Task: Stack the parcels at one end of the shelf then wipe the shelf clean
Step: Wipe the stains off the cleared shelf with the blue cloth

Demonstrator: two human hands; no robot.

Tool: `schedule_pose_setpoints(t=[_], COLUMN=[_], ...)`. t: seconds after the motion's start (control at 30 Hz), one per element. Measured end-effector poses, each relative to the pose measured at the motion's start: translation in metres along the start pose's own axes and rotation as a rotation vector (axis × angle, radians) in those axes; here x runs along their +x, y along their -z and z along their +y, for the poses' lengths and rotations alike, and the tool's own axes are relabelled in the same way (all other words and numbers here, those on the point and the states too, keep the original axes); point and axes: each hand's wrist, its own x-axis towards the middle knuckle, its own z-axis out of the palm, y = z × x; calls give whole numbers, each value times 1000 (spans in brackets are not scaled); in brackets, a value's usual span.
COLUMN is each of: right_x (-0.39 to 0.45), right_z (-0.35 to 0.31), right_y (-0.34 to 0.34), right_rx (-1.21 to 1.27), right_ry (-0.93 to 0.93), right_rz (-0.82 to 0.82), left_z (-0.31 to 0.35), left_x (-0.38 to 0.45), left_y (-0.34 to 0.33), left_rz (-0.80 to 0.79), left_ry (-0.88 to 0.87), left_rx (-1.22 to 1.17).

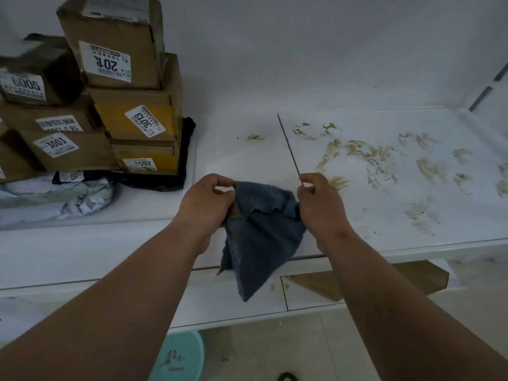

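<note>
While both hands are raised over the front edge of the white shelf (247,149), the left hand (207,200) and right hand (320,200) each pinch an upper corner of the blue cloth (261,237) with curled fingers, letting it hang between them. Beyond them, brown smears (365,155) mark the shelf's right half, and the parcels (115,105) sit stacked at its left end.
</note>
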Motion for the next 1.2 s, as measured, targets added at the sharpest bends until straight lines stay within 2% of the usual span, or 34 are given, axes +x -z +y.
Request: schedule_pose_setpoints(t=[0.07,0.23,0.43,0.5,0.57,0.67,0.73,0.83,0.97,1.03,1.13,1.2], right_x=[0,-30,3,38,69,74,51,5,8,39,76,74], right_z=[10,40,45,46,44,33,25,25,35,38,32,22], right_y=[-7,-53,-76,-64,-53,-59,-78,-101,-81,-64,-55,-66], right_rx=[-252,-711,-903,-1002,-1033,-937,-896,-786,-786,-854,-938,-925], right_ry=[155,438,752,679,505,366,418,632,809,777,576,522], right_rz=[25,-317,-301,-269,-220,-299,-349,-428,-510,-487,-382,-357], left_z=[-4,-14,-16,-16,-17,-20,-20,-19,-17,-16,-17,-20], left_x=[10,20,29,32,33,38,41,46,54,55,54,51], left_y=[0,-9,-10,-7,-5,-5,-10,-16,-11,-7,-3,-2], left_rz=[68,167,270,273,284,310,317,335,376,389,391,394], left_ry=[-17,-1,-2,17,26,40,43,30,16,28,43,47], left_rx=[63,173,237,252,245,237,250,250,250,221,174,165])
